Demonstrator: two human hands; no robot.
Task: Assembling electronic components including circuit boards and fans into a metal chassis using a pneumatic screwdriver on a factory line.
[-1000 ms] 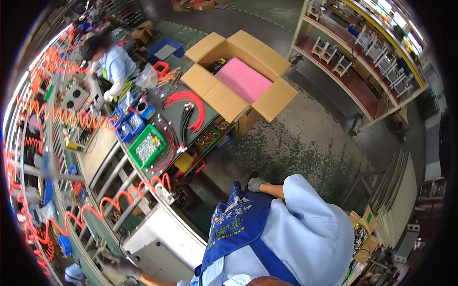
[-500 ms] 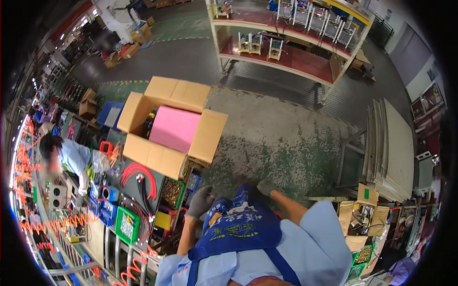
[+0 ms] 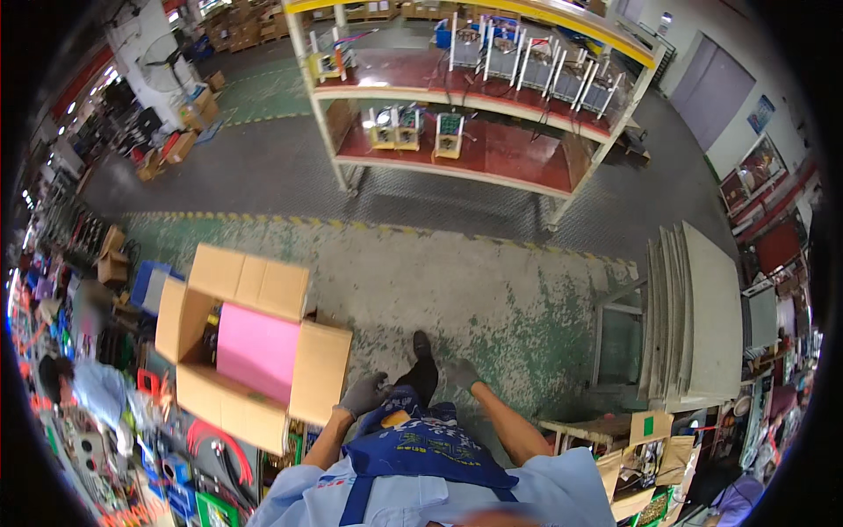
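My left hand (image 3: 363,395), in a grey glove, hangs by the blue apron (image 3: 421,448) with its fingers loosely bent and apart, holding nothing. Beside it, to the left, a flap of the large cardboard box (image 3: 320,373) sticks out. The box stands open, and a pink sheet (image 3: 257,351) lies inside it. Over the worn floor, my right hand (image 3: 461,375) is also gloved in grey; its fingers look loosely spread and nothing shows in them. One dark shoe (image 3: 422,345) is stretched forward between the hands.
Ahead stands a rack (image 3: 465,171) with red shelves bearing several assemblies. Large upright boards (image 3: 694,316) lean at the right, near an opened carton (image 3: 637,474) of parts. On the left, a person (image 3: 97,391) works near red cables (image 3: 224,443) and bins. Patchy green-grey floor (image 3: 518,316) lies ahead.
My view has shifted forward and turned, so the rack appears lower and the box farther left and lower. A foot has come forward. Both hands remain beside the apron.
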